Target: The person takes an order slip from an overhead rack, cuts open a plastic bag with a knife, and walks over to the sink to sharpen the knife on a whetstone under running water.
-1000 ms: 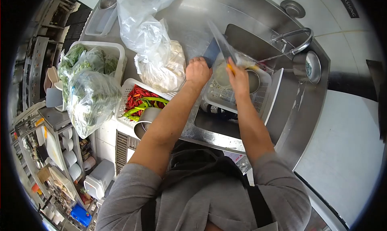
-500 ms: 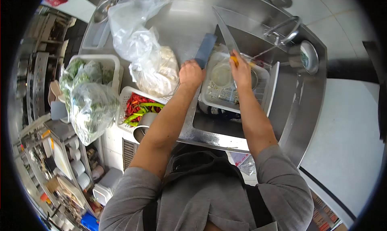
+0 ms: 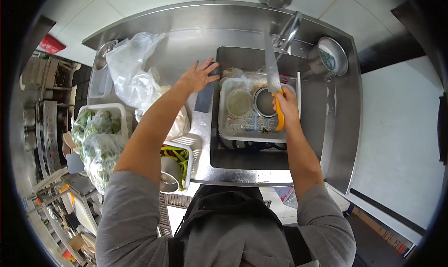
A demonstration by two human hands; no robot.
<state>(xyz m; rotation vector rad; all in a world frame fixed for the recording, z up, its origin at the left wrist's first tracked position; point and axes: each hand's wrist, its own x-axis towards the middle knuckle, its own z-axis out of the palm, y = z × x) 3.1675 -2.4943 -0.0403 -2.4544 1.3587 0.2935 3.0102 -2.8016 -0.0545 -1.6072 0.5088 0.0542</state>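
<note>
Orange-handled knife (image 3: 272,71), one, gripped in right hand (image 3: 287,104), left hand (image 3: 197,76) splayed wide at one grey block (image 3: 204,100)

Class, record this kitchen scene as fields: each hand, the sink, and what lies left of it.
Left hand: open, fingers spread over a dark grey rectangular block
Right hand: gripping a long steel knife by its yellow handle
Stainless-steel sink: white rectangular plastic tray holding a round translucent tub and round metal container
Left of sink: clear plastic bag; white plastic basket with green peppers
</note>
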